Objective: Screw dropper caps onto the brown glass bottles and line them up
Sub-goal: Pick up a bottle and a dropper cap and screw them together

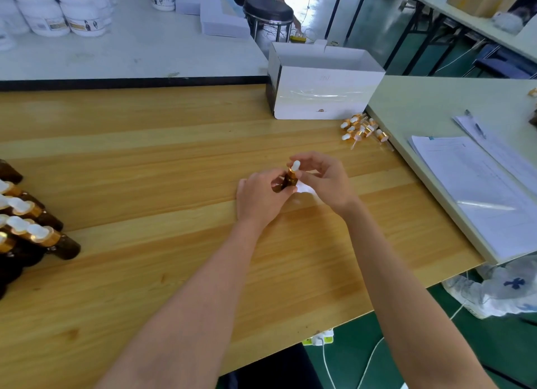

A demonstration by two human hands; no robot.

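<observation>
The left hand [258, 197] is gripping the small brown glass bottle [290, 180] upright above the wooden table [145, 162]; directly over its neck, the right hand [322, 179] is pinching the white-bulbed gold dropper cap [295, 166] along the bottle's axis.

This looks like a packing workroom, with a long wooden table [145, 162], stacks of white tubs [58, 14] far left, many brown bottles [65, 247] near left, loose dropper caps [361, 128] beside a white box [325, 95], and papers [479, 185] with a pen [476, 126] on the right
</observation>
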